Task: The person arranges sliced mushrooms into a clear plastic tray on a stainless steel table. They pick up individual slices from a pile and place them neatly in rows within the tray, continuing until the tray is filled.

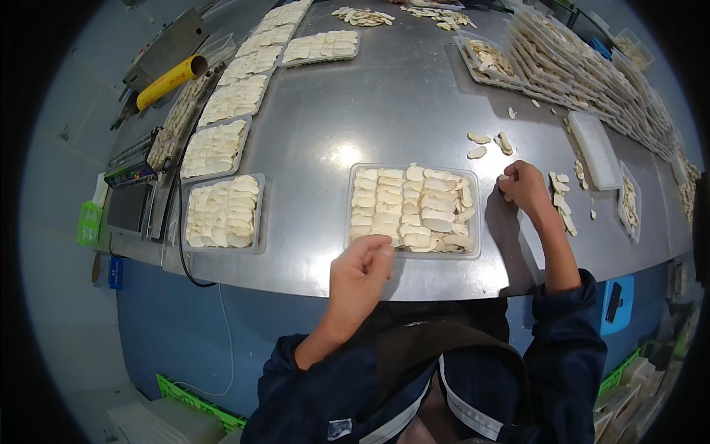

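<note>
A clear plastic tray stands before me, with pale dried slices overlapping in rows inside it. On its right side the slices lie less evenly. My left hand is at the tray's near left edge, fingers curled; whether it holds anything is hidden. To the right of the tray, my right hand is low over the steel table, its fingertips pinched on a pale slice. A few loose slices lie just beyond it, and a line of slices lies to its right.
Filled trays run along the left side of the steel table, near a scale and a yellow tube. At the right are stacked filled trays, an upside-down or lidded white container and a small tray of slices.
</note>
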{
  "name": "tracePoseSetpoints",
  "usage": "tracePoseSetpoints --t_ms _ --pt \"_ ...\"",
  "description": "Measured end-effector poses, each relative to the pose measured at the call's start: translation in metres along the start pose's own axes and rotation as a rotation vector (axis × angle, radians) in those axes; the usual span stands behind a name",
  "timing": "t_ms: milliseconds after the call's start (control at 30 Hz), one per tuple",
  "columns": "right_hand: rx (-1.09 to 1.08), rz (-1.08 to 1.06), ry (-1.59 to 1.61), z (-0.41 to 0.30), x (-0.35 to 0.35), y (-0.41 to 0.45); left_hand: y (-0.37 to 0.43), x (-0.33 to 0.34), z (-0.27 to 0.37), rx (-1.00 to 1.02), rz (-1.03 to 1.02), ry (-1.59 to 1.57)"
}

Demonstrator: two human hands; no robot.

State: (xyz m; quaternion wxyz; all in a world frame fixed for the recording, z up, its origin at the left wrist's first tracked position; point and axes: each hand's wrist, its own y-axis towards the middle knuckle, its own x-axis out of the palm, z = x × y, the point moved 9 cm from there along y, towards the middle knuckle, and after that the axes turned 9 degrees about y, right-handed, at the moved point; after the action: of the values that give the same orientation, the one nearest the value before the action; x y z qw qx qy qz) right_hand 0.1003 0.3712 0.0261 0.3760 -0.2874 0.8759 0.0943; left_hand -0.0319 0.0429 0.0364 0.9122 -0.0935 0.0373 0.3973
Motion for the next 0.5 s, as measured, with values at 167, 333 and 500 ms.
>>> tracePoseSetpoints --t_ms 167,333,500 --pt "-0.121 -0.150 0.763 -0.067 -0.001 -0.082 -0.012 0.046 0.002 -0.135 -0.375 -0.192" --pt "-0.516 -0.346 0.604 -0.121 0.031 -0.168 -0.020 0.065 -0.002 -0.325 -0.532 -0.330" --pt "-0.543 -0.177 0.417 -0.123 0.029 -0.173 -0.014 0.059 -0.011 -0.297 -0.399 -0.203"
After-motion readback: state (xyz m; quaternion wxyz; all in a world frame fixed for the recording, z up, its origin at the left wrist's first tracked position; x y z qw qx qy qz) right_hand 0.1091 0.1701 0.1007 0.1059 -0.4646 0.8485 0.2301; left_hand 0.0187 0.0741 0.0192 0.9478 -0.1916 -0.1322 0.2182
